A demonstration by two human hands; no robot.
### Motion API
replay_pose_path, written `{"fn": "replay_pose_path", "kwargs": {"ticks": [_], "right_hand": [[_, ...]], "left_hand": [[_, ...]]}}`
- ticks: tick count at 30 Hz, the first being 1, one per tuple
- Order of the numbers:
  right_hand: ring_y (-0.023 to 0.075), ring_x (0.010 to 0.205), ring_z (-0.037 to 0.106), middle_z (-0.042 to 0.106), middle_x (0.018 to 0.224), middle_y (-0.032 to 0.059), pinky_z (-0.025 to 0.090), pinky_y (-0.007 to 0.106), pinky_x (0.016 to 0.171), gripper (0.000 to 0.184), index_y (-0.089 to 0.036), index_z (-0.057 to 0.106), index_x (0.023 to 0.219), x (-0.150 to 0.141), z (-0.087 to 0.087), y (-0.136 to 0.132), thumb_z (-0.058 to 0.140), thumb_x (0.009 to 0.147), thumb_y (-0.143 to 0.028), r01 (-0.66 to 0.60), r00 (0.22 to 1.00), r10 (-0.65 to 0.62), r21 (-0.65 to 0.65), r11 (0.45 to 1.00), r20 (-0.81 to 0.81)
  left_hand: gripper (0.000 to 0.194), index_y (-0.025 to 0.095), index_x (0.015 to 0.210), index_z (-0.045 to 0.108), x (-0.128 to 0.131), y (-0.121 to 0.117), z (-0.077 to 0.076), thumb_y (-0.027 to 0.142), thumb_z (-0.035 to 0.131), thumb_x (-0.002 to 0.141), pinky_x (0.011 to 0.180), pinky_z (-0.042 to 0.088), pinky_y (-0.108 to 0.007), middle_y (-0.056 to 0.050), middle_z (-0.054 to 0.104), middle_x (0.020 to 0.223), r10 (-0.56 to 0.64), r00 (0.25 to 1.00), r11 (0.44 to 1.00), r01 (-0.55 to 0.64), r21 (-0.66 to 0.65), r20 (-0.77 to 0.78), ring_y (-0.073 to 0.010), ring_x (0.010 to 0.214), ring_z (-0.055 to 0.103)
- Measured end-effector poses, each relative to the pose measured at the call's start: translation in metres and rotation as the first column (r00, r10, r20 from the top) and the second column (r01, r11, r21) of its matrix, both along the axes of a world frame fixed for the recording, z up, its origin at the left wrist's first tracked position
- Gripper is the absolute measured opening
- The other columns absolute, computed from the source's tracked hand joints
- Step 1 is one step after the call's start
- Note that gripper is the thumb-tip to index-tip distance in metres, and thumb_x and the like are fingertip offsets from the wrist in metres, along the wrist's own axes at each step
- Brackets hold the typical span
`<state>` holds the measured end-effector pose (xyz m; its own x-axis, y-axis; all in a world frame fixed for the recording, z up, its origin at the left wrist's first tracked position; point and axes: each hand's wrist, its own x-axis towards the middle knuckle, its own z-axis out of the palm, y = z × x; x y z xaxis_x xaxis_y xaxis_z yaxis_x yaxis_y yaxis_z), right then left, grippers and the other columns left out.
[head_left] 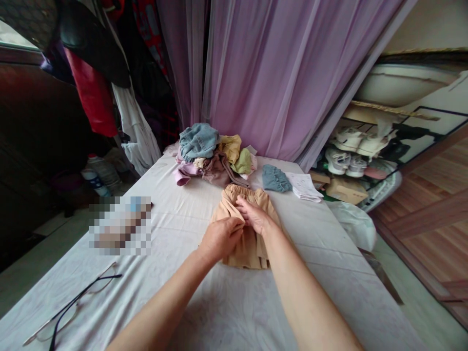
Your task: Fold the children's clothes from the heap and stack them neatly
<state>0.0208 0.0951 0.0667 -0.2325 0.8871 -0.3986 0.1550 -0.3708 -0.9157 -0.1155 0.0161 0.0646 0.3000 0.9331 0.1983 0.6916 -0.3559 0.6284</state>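
A small tan skirt (pixel 252 253) with a gathered elastic waist lies on the white-sheeted bed (pixel 175 219) in front of me, its waistband towards the far side. My left hand (pixel 223 238) is closed, thumb and fingers pinched together on the cloth at the skirt's middle. Beside it, my right hand (pixel 255 215) is open, with straight fingers resting on the upper front of the skirt. The fingertips of the two hands are close together, and parts of the cloth under them are hidden.
Behind the skirt is a heap of crumpled clothes, with blue denim (pixel 199 141) on top. A folded blue garment (pixel 276 179) and folded white cloth (pixel 303 186) lie to its right. Glasses (pixel 73 302) lie front left. Purple curtains (pixel 248 73) hang behind; shoes (pixel 345 162) stand on a rack.
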Motion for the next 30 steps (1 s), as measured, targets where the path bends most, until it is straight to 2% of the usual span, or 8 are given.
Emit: {"fn": "replay_pose_path", "kwargs": {"ticks": [5,8,11,15,19,22,26,30], "right_hand": [[0.0166,0.077,0.068,0.075,0.085,0.0039,0.054,0.026,0.07,0.025,-0.016,0.072,0.095,0.009,-0.019,0.012,0.067,0.07,-0.017,-0.048,0.979,0.009,0.192,0.98,0.202],[0.0157,0.074,0.068,0.075,0.082,0.0032,0.054,0.027,0.073,0.023,-0.017,0.073,0.087,0.012,-0.029,0.023,0.059,0.069,-0.01,-0.037,0.948,-0.058,0.29,0.956,0.313],[0.0171,0.079,0.067,0.075,0.082,0.0027,0.052,0.029,0.078,0.027,-0.019,0.074,0.087,0.016,-0.035,0.03,0.058,0.069,-0.008,-0.027,0.917,-0.116,0.351,0.936,0.38],[0.0199,0.088,0.067,0.076,0.092,0.0032,0.05,0.03,0.081,0.031,-0.025,0.074,0.093,0.02,-0.04,0.026,0.057,0.072,-0.01,-0.113,0.813,-0.18,0.453,0.884,0.554],[0.0202,0.093,0.068,0.075,0.103,0.0048,0.049,0.029,0.078,0.03,-0.026,0.072,0.104,0.014,-0.037,0.018,0.05,0.084,-0.02,-0.268,0.679,-0.182,0.47,0.841,0.711],[0.0196,0.094,0.067,0.074,0.104,0.0058,0.048,0.028,0.079,0.031,-0.025,0.071,0.107,0.006,-0.022,0.015,0.044,0.091,-0.028,-0.286,0.635,-0.25,0.523,0.803,0.731],[0.0183,0.103,0.063,0.072,0.108,0.007,0.043,0.026,0.088,0.029,-0.023,0.071,0.102,-0.014,0.002,0.019,0.045,0.093,-0.031,-0.407,0.552,-0.305,0.57,0.714,0.776],[0.0217,0.104,0.062,0.068,0.111,0.0121,0.044,0.03,0.09,0.036,-0.019,0.07,0.103,-0.042,0.009,0.031,0.051,0.09,-0.046,-0.518,0.434,-0.258,0.474,0.713,0.863]], "left_hand": [[0.018,0.022,0.096,0.067,0.022,-0.011,-0.01,0.021,0.051,0.087,0.075,0.049,-0.026,-0.001,0.071,0.09,-0.124,0.992,0.992,0.123,-0.028,-0.03,-0.0165,0.082,0.064],[0.021,0.022,0.103,0.068,0.019,-0.013,-0.007,0.029,0.055,0.088,0.075,0.051,-0.027,-0.002,0.072,0.094,-0.15,0.989,0.989,0.15,-0.015,0.01,-0.0171,0.084,0.066],[0.023,0.023,0.104,0.068,0.004,-0.006,-0.002,0.033,0.05,0.093,0.074,0.052,-0.025,-0.003,0.073,0.095,-0.073,0.993,0.997,0.072,0.014,0.097,-0.0159,0.082,0.068],[0.028,0.022,0.113,0.066,-0.019,0.011,-0.016,0.026,0.046,0.094,0.094,0.051,-0.033,-0.007,0.07,0.113,0.077,0.995,0.988,-0.085,0.13,0.064,-0.0197,0.105,0.065],[0.044,0.019,0.13,0.057,-0.022,0.018,-0.049,0.03,0.058,0.088,0.112,0.036,-0.05,-0.014,0.049,0.146,0.026,0.99,0.991,-0.007,0.135,-0.137,-0.0308,0.136,0.042],[0.048,0.019,0.133,0.055,-0.016,0.017,-0.065,0.031,0.06,0.087,0.114,0.034,-0.051,-0.015,0.04,0.152,-0.003,0.987,0.993,0.022,0.116,-0.162,-0.0313,0.142,0.033],[0.041,0.018,0.124,0.06,-0.008,0.015,-0.065,0.021,0.061,0.083,0.115,0.036,-0.049,-0.015,0.044,0.148,-0.034,0.992,0.986,0.054,0.161,-0.124,-0.0291,0.141,0.036],[0.032,0.018,0.112,0.064,-0.003,0.013,-0.057,0.014,0.061,0.081,0.118,0.032,-0.046,-0.012,0.051,0.141,-0.096,0.989,0.973,0.117,0.197,-0.111,-0.0266,0.138,0.039]]}}
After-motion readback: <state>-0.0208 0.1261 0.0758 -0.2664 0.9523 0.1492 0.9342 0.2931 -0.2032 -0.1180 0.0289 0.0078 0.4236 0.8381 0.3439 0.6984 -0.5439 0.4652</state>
